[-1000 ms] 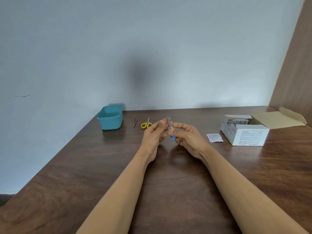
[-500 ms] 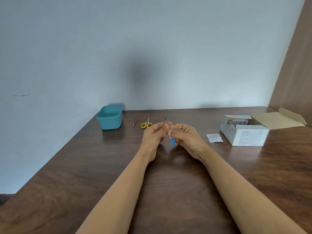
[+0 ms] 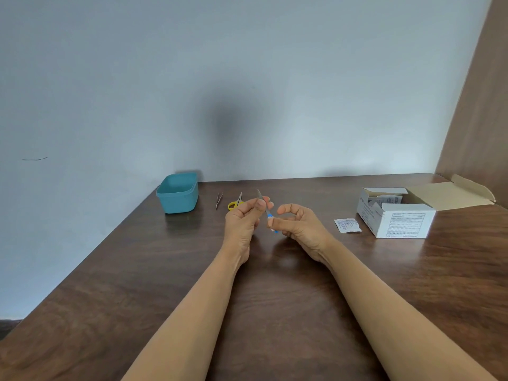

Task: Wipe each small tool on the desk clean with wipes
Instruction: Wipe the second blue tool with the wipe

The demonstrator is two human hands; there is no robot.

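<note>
Hands are held together just above the desk (image 3: 275, 298): the blue-handled tool (image 3: 264, 208) is pinched by its metal end in the left hand (image 3: 243, 221), while its blue end is touched by the thumb of the right hand (image 3: 298, 226), fingers curled; whether it is gripped there cannot be told. Wiping of this tool is judged under way or about to start, yet no wipe is made out, so the loose sachet (image 3: 347, 225) may be needed next. Counted beyond: one sachet, one opened box (image 3: 395, 218), one tweezers (image 3: 218, 200), one yellow scissors (image 3: 235, 204), one teal tub (image 3: 178, 192).
</note>
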